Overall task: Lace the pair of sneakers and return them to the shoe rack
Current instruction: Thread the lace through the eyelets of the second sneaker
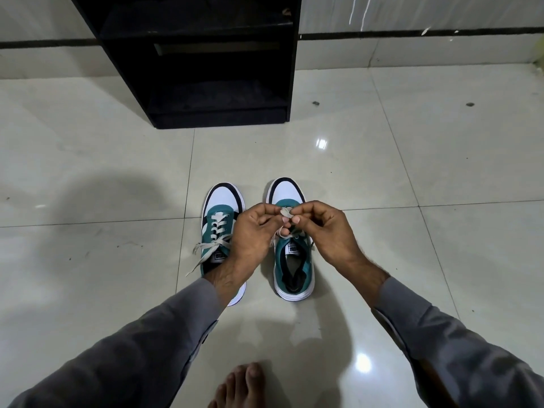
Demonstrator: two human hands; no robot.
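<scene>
Left shoe: We see the left sneaker (219, 228) flat on the floor (88, 160), toe pointing to the shoe rack. Its pale lace goes criss-cross up the green top, and the loose ends hang out to the left side onto the floor.
Right shoe: The right sneaker (293, 254) sits just beside the left one, toe the same way. We can see down into its dark inside. Our hands cover its front holes, so we cannot tell how far it is laced.
Lace: The lace (286, 212) of the right sneaker is pale. A bit of it is held up over the green part of the shoe.
Left hand: Our left hand (253, 231) is over the gap between the two shoes. Its grip is narrow, with the fingertips pinching the lace.
Right hand: Our right hand (326, 228) is over the right sneaker. Its grip is narrow too, pinching the same bit of lace right next to the left fingers.
Shoe rack: The black shoe rack (206, 69) stands on the floor by the wall, well apart from the shoes. Its shelves look dark.
Foot: One bare foot (240, 387) is on the floor near us.
Sleeves: We have grey sleeves (132, 348) on both arms.
</scene>
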